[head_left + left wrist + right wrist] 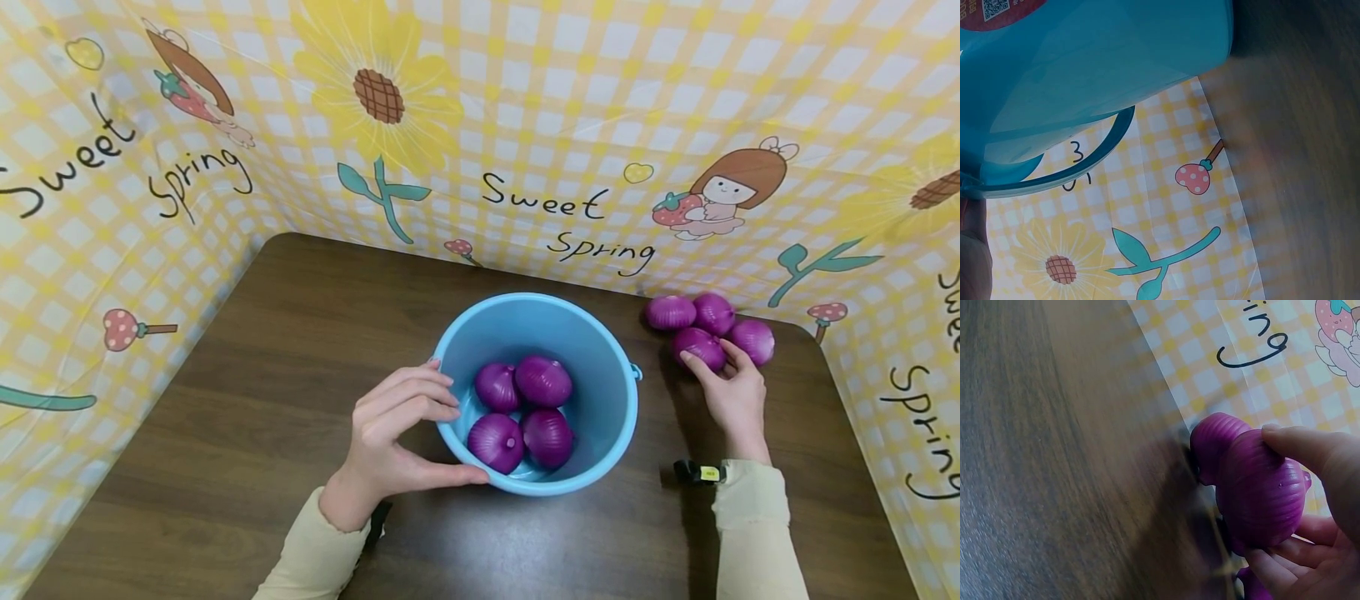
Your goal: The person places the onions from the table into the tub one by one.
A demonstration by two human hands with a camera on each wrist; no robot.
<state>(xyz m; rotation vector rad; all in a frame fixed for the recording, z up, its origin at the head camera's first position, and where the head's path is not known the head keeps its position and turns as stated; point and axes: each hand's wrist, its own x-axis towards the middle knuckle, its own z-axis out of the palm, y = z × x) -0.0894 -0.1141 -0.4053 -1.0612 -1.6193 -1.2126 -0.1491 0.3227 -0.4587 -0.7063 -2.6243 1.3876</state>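
Observation:
In the head view, a blue bucket (600,392) stands on the table with several purple onions (543,382) at its bottom. My left hand (397,433) holds the bucket's rim on the left and near sides, fingertips at the edge and thumb stretched along the front. The left wrist view shows the bucket's outer wall (1097,62) and its handle (1085,164) hanging down. To the right of the bucket, my right hand (738,400) grips an onion (693,348) between thumb and fingers. Up close, that same onion (1260,494) hides part of the others behind it.
Several more onions (714,314) lie together at the table's far right corner, beside the held one. A checked yellow cloth (525,125) with printed flowers and lettering rises along the back and both sides of the brown wooden table (300,333).

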